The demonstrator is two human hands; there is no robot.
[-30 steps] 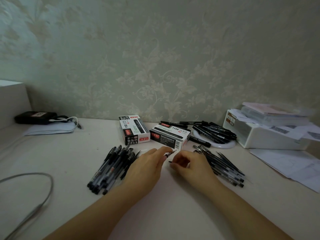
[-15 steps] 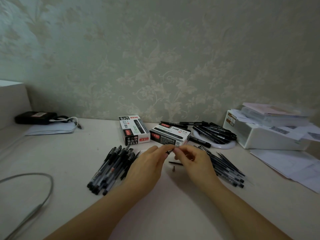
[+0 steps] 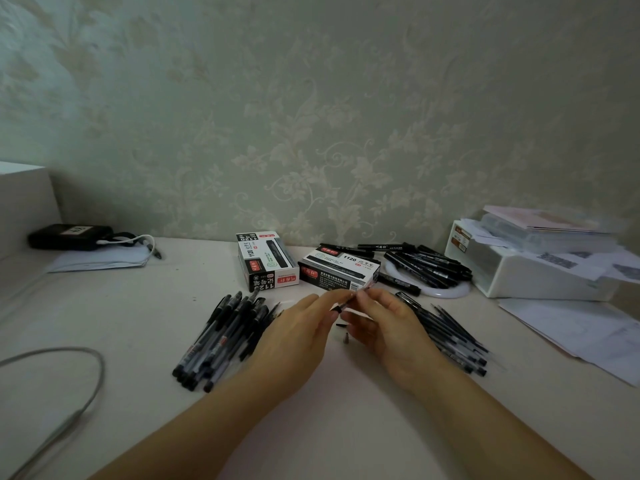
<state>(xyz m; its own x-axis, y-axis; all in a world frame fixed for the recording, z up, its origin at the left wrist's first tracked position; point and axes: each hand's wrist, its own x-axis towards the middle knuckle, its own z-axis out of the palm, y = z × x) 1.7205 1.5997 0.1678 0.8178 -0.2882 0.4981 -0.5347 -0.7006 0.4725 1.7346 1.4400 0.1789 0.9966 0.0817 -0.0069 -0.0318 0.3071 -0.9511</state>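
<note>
Tabletop (image 3: 145,317) holds two boxes (image 3: 266,261) (image 3: 341,268); two hands (image 3: 298,341) (image 3: 394,330) pinch one pen (image 3: 346,301).

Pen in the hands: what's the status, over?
Left hand and right hand both pinch the pen. Loose small piece on table beneath. Pen pile beside left hand.

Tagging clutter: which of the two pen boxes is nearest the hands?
The right box, lying crosswise just beyond the left hand and right hand, which pinch a pen. The other box lies end-on, further left.
</note>
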